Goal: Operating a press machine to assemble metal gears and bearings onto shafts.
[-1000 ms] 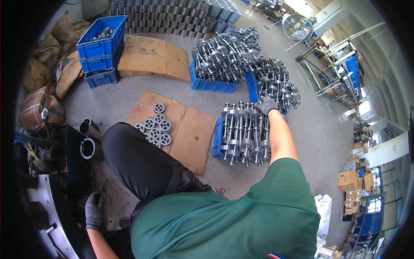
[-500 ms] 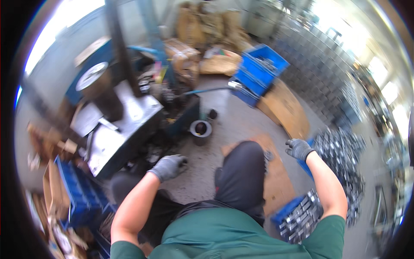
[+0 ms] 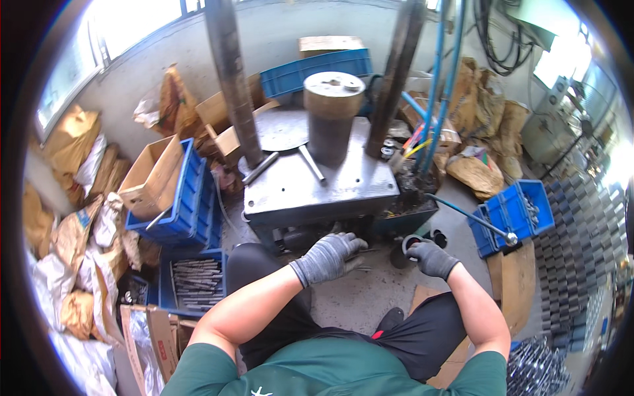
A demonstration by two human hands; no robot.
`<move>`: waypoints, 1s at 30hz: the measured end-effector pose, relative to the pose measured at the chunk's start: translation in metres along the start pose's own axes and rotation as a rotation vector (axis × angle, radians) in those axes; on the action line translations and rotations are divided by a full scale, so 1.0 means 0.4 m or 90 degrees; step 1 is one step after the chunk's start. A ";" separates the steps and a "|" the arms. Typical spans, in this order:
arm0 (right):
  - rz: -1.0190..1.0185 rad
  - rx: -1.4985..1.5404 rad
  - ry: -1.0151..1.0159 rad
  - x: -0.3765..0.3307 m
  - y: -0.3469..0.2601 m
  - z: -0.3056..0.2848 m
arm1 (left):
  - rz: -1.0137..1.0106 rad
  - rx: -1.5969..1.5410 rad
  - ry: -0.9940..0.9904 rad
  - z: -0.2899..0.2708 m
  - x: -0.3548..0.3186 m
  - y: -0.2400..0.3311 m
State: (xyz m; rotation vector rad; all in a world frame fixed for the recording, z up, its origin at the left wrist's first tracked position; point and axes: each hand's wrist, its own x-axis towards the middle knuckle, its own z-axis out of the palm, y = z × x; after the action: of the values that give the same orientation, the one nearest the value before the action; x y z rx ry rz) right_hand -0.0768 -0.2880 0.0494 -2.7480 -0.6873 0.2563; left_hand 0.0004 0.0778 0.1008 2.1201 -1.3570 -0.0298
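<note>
My left hand (image 3: 328, 259), in a grey knit glove, is held in front of the metal press table (image 3: 317, 195), fingers stretched out and holding nothing I can see. A few thin metal pieces (image 3: 362, 268) lie on the floor beside its fingertips. My right hand (image 3: 432, 258), gloved alike, is at the rim of a round grey pot (image 3: 399, 256) on the floor. Its fingers are bent over the pot's mouth and closed; what they grip, if anything, is hidden. On the table stand a thick steel cylinder (image 3: 332, 125) and two short metal bars (image 3: 312, 164).
Two dark columns (image 3: 232, 86) rise from the table. Blue crates (image 3: 188, 204) stand at left, one crate (image 3: 196, 277) holding metal rods. Blue bins (image 3: 505, 224) and stacked metal parts (image 3: 581, 231) are at right. A ball-ended lever (image 3: 479, 221) juts out near the bins.
My view has swung left toward the press table. My right hand has moved from the metal parts at right to the pot; my left hand is now before the table.
</note>
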 end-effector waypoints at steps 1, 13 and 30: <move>0.006 0.030 0.010 0.017 -0.013 -0.004 | -0.030 0.006 0.008 -0.016 -0.018 -0.003; 0.249 0.247 -0.120 0.052 0.016 -0.029 | -0.294 -0.414 0.581 -0.260 -0.378 -0.238; 0.477 0.502 -0.120 0.062 0.086 0.026 | -0.967 0.181 -0.029 0.265 -1.201 -0.521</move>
State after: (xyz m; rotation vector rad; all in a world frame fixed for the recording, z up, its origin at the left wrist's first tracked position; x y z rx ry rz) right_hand -0.0430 -0.3026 0.0260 -2.0836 0.3910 0.7578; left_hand -0.0924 0.4844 -0.2329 2.8544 0.5170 -0.5013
